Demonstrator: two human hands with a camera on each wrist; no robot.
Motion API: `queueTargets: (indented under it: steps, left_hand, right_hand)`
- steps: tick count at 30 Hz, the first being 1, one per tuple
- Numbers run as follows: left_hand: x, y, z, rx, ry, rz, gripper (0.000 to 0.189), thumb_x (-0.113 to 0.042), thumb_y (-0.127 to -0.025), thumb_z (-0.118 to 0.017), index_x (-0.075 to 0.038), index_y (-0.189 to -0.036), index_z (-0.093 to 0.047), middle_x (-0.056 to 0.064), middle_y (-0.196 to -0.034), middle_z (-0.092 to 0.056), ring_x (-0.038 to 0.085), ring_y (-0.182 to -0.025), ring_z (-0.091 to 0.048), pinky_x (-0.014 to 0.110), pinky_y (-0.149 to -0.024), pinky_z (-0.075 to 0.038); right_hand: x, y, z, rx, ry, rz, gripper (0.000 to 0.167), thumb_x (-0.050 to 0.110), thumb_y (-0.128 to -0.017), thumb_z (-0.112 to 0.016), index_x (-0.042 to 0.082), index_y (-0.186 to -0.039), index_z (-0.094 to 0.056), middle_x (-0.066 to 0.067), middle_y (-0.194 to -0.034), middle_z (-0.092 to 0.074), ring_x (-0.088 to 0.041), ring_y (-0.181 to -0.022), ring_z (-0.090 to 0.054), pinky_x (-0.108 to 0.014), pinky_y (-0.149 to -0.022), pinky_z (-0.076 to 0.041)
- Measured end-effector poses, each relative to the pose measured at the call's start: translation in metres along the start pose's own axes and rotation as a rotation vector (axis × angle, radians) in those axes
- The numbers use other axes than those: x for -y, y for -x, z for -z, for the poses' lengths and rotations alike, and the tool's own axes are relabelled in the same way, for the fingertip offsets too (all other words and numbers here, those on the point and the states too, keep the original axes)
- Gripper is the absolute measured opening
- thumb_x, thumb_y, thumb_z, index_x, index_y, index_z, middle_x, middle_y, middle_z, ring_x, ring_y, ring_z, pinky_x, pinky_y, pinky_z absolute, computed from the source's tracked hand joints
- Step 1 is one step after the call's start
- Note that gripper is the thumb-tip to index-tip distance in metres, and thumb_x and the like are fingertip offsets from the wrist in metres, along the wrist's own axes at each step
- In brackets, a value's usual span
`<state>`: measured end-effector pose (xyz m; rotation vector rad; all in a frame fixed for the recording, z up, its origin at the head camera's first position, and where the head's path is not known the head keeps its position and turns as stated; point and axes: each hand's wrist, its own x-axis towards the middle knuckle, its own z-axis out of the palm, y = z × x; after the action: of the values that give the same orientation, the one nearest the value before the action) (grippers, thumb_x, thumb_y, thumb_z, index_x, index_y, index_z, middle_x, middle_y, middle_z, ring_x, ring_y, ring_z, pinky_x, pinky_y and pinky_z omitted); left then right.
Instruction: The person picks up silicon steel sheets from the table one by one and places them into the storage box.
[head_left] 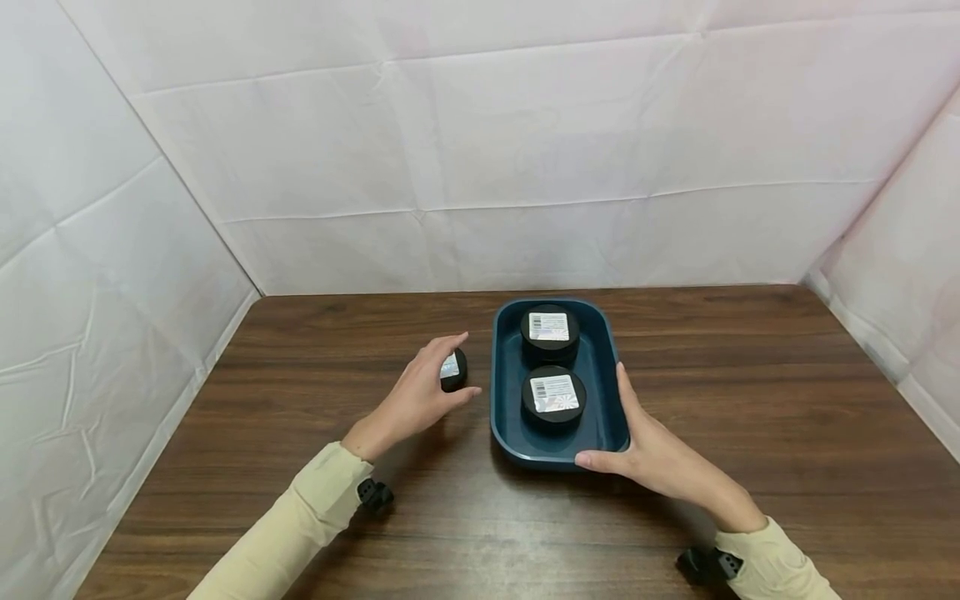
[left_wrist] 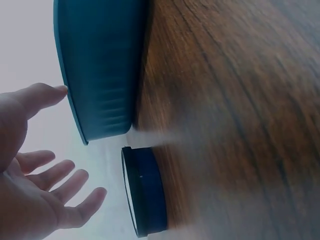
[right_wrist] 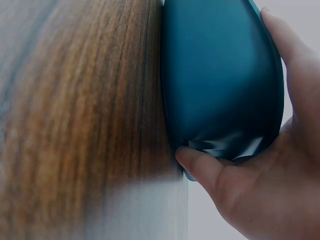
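A dark blue tray (head_left: 506,417) with rounded corners stands on the table. My right hand (head_left: 660,454) holds its near right corner, thumb at the near edge and fingers along the right side. Inside, two round black containers (head_left: 553,423) with white labels sit one behind the other. Left of the tray, another round black container (head_left: 454,382) lies on the table, partly hidden by my left hand (head_left: 416,392). That hand hovers over it with thumb and fingers spread apart. In the left wrist view a gap shows between the fingers and this container (left_wrist: 150,192).
The brown wooden table (head_left: 750,375) reaches back to a white cloth wall (head_left: 525,142). More white cloth walls close off the left and right sides. A small black device (head_left: 375,495) is worn at each wrist.
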<state>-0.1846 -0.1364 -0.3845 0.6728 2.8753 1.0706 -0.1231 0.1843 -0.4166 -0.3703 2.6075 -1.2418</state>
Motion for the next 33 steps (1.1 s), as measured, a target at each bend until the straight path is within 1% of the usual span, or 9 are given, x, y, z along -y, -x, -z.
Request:
queueTargets:
  steps: [5,9,13,16,19,21,26,33]
  left_hand:
    - [0.001,0.0,-0.003,0.0,-0.024,0.017,0.076,-0.022,-0.089,-0.078,-0.004,-0.153,-0.04,0.017,-0.153,-0.044,0.034,-0.143,-0.042,0.055,-0.119,-0.032]
    - [0.003,0.002,-0.003,-0.007,-0.044,0.036,0.076,-0.021,-0.088,-0.079,-0.003,-0.151,-0.042,0.018,-0.151,-0.046,0.035,-0.141,-0.043,0.053,-0.117,-0.034]
    - [0.005,0.003,-0.002,-0.011,-0.061,0.041,0.077,-0.022,-0.087,-0.08,-0.002,-0.15,-0.043,0.018,-0.15,-0.048,0.035,-0.14,-0.044,0.053,-0.118,-0.033]
    - [0.008,0.003,-0.002,-0.019,-0.085,0.043,0.077,-0.022,-0.086,-0.081,-0.001,-0.15,-0.044,0.019,-0.149,-0.049,0.037,-0.138,-0.045,0.052,-0.117,-0.035]
    - [0.012,0.003,-0.001,-0.017,-0.099,0.052,0.078,-0.022,-0.085,-0.082,0.0,-0.149,-0.044,0.019,-0.148,-0.049,0.038,-0.136,-0.046,0.051,-0.112,-0.04]
    - [0.014,0.002,-0.001,-0.011,-0.095,0.065,0.078,-0.021,-0.084,-0.082,0.0,-0.149,-0.044,0.019,-0.147,-0.049,0.039,-0.135,-0.045,0.052,-0.11,-0.042]
    - [0.021,0.002,-0.001,-0.002,-0.098,0.107,0.08,-0.021,-0.084,-0.083,-0.002,-0.15,-0.043,0.019,-0.148,-0.047,0.039,-0.137,-0.042,0.054,-0.112,-0.04]
    - [0.027,0.002,0.001,0.001,-0.103,0.142,0.082,-0.023,-0.084,-0.083,-0.004,-0.152,-0.041,0.019,-0.15,-0.046,0.039,-0.136,-0.041,0.056,-0.112,-0.039]
  right_hand:
    - [0.0,0.0,0.0,0.001,0.003,-0.008,0.129,0.044,-0.086,-0.078,0.026,-0.156,0.028,-0.023,-0.168,0.006,-0.046,-0.147,-0.024,-0.068,-0.112,-0.03]
    - [0.0,0.001,0.0,0.005,0.006,-0.019,0.129,0.045,-0.086,-0.078,0.025,-0.156,0.028,-0.023,-0.168,0.006,-0.047,-0.148,-0.023,-0.068,-0.112,-0.03]
    - [0.0,0.002,0.001,0.006,0.008,-0.025,0.129,0.045,-0.086,-0.078,0.024,-0.156,0.027,-0.023,-0.167,0.006,-0.048,-0.148,-0.023,-0.068,-0.111,-0.03]
    - [0.0,0.002,0.001,0.009,0.01,-0.026,0.128,0.045,-0.086,-0.078,0.023,-0.156,0.027,-0.023,-0.168,0.006,-0.048,-0.148,-0.023,-0.068,-0.111,-0.031]
    - [0.0,0.003,0.001,0.006,0.015,-0.031,0.129,0.046,-0.086,-0.078,0.024,-0.156,0.028,-0.024,-0.167,0.005,-0.047,-0.147,-0.025,-0.067,-0.111,-0.032]
    - [0.0,0.003,0.002,0.001,0.021,-0.033,0.129,0.046,-0.085,-0.078,0.024,-0.156,0.027,-0.024,-0.167,0.004,-0.047,-0.147,-0.026,-0.067,-0.111,-0.033]
    - [-0.001,0.002,0.002,-0.003,0.016,-0.026,0.129,0.046,-0.085,-0.078,0.025,-0.156,0.027,-0.023,-0.168,0.004,-0.046,-0.147,-0.025,-0.067,-0.111,-0.031]
    - [-0.001,0.002,0.002,0.001,0.004,-0.022,0.129,0.045,-0.085,-0.078,0.024,-0.157,0.027,-0.023,-0.168,0.005,-0.046,-0.148,-0.023,-0.068,-0.112,-0.03]
